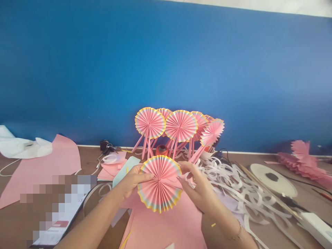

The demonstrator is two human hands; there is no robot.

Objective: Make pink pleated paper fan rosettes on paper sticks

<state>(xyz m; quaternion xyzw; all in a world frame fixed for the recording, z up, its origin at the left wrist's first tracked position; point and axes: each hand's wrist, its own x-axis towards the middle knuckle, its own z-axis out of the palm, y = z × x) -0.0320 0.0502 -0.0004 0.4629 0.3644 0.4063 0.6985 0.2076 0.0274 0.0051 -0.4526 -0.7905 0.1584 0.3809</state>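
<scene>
Both my hands hold a round pleated pink paper fan (159, 183) with a yellow and blue rim, just above the table. My left hand (132, 180) pinches its left side, thumb on the front. My right hand (197, 188) grips its right edge with bent fingers. Under the fan lies a pink paper sheet (168, 224). Behind it, against the blue wall, stands a cluster of several finished pink fans on pink sticks (178, 129).
A heap of white paper strips (233, 180) lies right of my hands, with a white tape roll (272, 180) and more folded pink paper (303, 160) beyond. A large pink sheet (44, 166) and white cloth (20, 145) lie at left. An orange spool (162, 150) sits near the wall.
</scene>
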